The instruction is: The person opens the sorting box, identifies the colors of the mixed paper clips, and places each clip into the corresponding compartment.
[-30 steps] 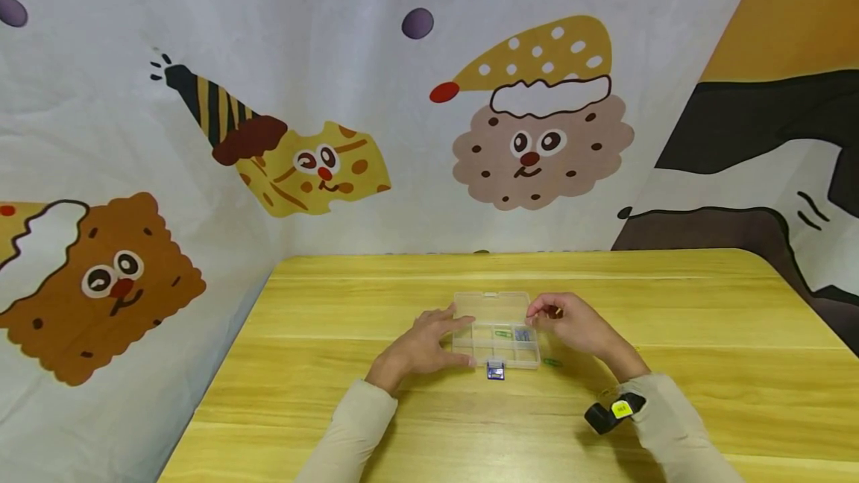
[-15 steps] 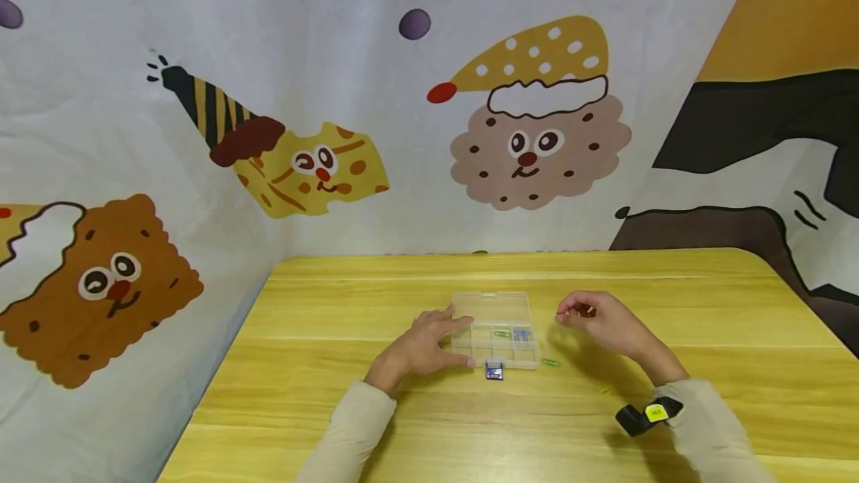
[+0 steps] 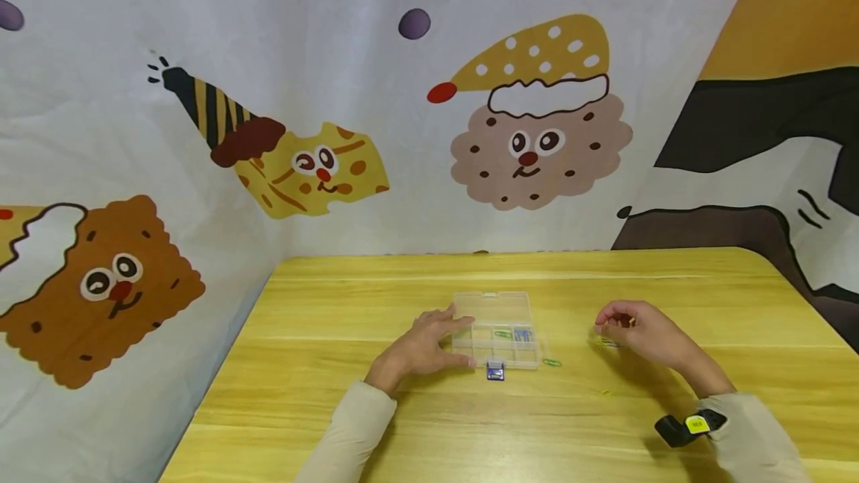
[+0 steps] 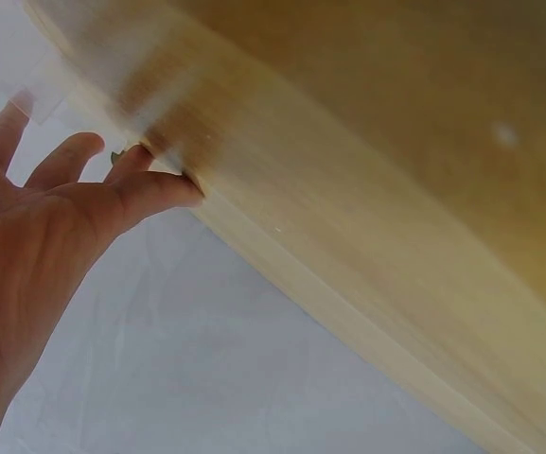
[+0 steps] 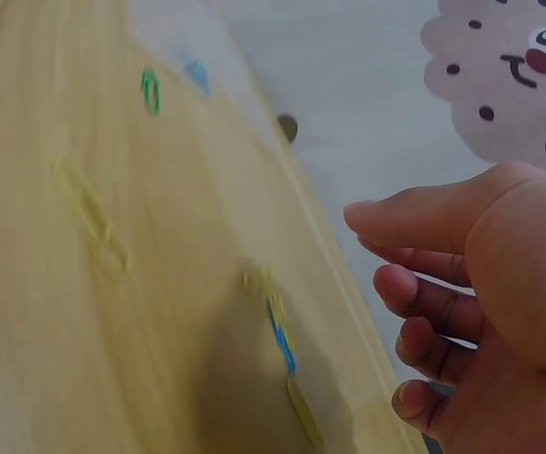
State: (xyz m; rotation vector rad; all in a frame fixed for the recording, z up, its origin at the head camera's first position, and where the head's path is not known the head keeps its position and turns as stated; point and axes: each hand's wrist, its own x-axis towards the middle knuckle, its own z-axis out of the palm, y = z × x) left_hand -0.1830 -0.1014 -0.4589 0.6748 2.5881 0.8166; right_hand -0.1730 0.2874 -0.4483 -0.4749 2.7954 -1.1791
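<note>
A clear plastic compartment box (image 3: 493, 308) lies with its lid folded back on the table. One compartment holds a green paper clip (image 3: 502, 334); blue paper clips (image 3: 523, 335) fill its right neighbour. My left hand (image 3: 424, 343) rests at the box's left side, fingers spread along the edge. My right hand (image 3: 637, 330) hovers beside a small group of yellow and blue paper clips (image 5: 281, 339). In the right wrist view its thumb and fingers are loosely bent and apart, with nothing visible between them. Another green paper clip (image 3: 552, 362) lies just right of the box.
More yellow paper clips (image 5: 93, 218) lie on the wooden table (image 3: 322, 393) nearer the person. A small blue square piece (image 3: 495, 371) sits at the box's front edge. Behind the table hangs a white cloth (image 3: 349, 58) with cartoon biscuits.
My right hand has moved away from the box, rightward and slightly nearer, to the yellow and blue paper clips. The left hand and the box stay put.
</note>
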